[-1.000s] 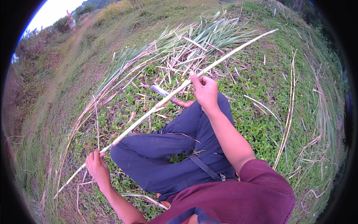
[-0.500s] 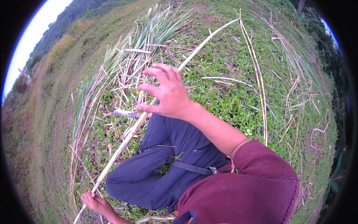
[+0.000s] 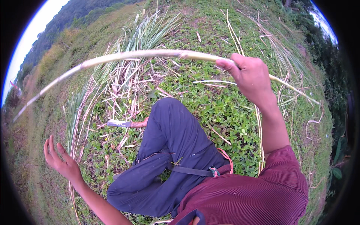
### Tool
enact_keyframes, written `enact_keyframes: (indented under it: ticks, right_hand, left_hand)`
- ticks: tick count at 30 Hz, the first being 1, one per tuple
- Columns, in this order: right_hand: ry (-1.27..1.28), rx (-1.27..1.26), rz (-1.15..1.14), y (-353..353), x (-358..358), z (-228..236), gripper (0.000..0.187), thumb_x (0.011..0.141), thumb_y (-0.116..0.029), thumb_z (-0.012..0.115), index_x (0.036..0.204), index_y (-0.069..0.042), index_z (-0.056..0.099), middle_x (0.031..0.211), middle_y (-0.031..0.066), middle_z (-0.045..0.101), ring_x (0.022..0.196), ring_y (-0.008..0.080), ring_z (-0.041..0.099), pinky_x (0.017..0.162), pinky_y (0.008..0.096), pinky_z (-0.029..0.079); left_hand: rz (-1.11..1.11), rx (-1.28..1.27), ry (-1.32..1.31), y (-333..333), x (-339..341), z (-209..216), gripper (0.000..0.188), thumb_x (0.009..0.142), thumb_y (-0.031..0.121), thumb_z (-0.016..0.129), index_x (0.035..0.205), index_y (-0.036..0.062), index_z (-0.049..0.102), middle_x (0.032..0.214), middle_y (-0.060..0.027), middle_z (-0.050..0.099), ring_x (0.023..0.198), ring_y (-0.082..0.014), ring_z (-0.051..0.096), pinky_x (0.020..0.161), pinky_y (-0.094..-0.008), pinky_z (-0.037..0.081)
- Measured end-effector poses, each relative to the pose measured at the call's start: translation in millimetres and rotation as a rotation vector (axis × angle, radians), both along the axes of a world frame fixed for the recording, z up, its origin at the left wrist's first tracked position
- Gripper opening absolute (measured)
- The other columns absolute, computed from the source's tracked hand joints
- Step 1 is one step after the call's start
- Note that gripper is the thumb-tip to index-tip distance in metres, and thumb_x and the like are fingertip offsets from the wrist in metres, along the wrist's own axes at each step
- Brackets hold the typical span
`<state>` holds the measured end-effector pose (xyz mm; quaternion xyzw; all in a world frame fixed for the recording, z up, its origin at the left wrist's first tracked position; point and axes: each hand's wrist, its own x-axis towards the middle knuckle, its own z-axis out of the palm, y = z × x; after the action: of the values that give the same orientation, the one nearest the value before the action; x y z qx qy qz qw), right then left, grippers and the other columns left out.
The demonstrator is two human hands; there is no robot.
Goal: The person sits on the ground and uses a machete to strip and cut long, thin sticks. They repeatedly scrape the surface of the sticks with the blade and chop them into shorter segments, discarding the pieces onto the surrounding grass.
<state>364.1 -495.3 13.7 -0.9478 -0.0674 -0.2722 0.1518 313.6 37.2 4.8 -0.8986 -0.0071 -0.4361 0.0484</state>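
Observation:
My right hand (image 3: 252,77) is wrapped round a long, pale, jointed cane stalk (image 3: 165,53), gripping it right of its middle. The stalk is raised off the ground across the view. Its thin end at the left is smeared by motion, and the other end reaches out to the right past my fist. At the left, my left hand (image 3: 62,161) is up with its fingers apart, holding nothing and not touching the stalk. A knife (image 3: 119,123) with a broad blade and brownish handle lies on the ground by my bent knee.
Cut green and dry leaves (image 3: 150,33) lie in a heap at the far left, with dry husk strips (image 3: 127,82) nearer me. Long, thin stalks (image 3: 259,131) rest on the grass at my right. More loose leaves (image 3: 285,52) spread at the far right.
My left hand has let go of the stalk's lower end and risen. My right hand has moved right and closed round the stalk, which has swung from slanting to lying crosswise.

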Motion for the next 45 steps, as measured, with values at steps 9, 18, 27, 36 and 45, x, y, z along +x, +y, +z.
enact_keyframes:
  ticks: [9, 18, 27, 36, 45]
  right_hand:
    - [0.674, 0.551, -0.629, -149, -36, -88, 0.07, 0.102, -0.064, 0.038, 0.071, -0.002, 0.05, 0.053, 0.0029, 0.039, 0.045, 0.0164, 0.04, 0.045, 0.0353, 0.034]
    - [1.064, 0.624, -1.094, -203, -203, -318, 0.068, 0.106, -0.054, 0.035, 0.094, 0.008, 0.061, 0.068, 0.019, 0.064, 0.056, 0.0303, 0.066, 0.054, 0.0441, 0.055]
    - [0.682, 0.324, -1.125, -175, -217, -317, 0.05, 0.104, -0.041, 0.046, 0.102, 0.003, 0.068, 0.098, 0.0299, 0.069, 0.094, 0.0465, 0.066, 0.084, 0.0536, 0.051]
    - [0.433, 0.416, -1.177, -194, -228, -326, 0.048, 0.1, -0.04, 0.056, 0.089, 0.005, 0.069, 0.082, 0.0285, 0.066, 0.083, 0.0461, 0.063, 0.08, 0.0529, 0.046]
    - [0.988, 0.152, -1.219, -187, -168, -297, 0.074, 0.083, -0.043, 0.073, 0.138, -0.002, 0.046, 0.137, 0.0247, 0.053, 0.128, 0.0399, 0.051, 0.107, 0.0517, 0.041]
  left_hand:
    - [0.152, -0.36, 0.735, 55, 1, -238, 0.035, 0.098, 0.032, 0.064, 0.126, 0.0116, 0.063, 0.141, -0.0184, 0.046, 0.134, -0.0386, 0.039, 0.11, -0.0549, 0.032]
    - [0.251, -0.493, 0.982, 55, 8, -256, 0.045, 0.095, 0.041, 0.065, 0.131, 0.0151, 0.058, 0.144, -0.0236, 0.041, 0.133, -0.0423, 0.038, 0.111, -0.055, 0.031]
    - [0.306, -0.469, 1.144, 56, -5, -271, 0.049, 0.092, 0.045, 0.068, 0.131, 0.0161, 0.058, 0.139, -0.0207, 0.045, 0.131, -0.0409, 0.04, 0.11, -0.0533, 0.033]
    - [0.148, -0.489, 0.877, 41, -4, -228, 0.035, 0.096, 0.033, 0.065, 0.12, 0.0073, 0.064, 0.13, -0.0183, 0.054, 0.122, -0.0381, 0.05, 0.104, -0.0502, 0.04]
    - [-0.994, -1.218, 0.509, -161, -22, 44, 0.027, 0.102, 0.018, 0.05, 0.11, -0.0056, 0.062, 0.106, -0.0207, 0.068, 0.1, -0.024, 0.066, 0.096, -0.0416, 0.051]
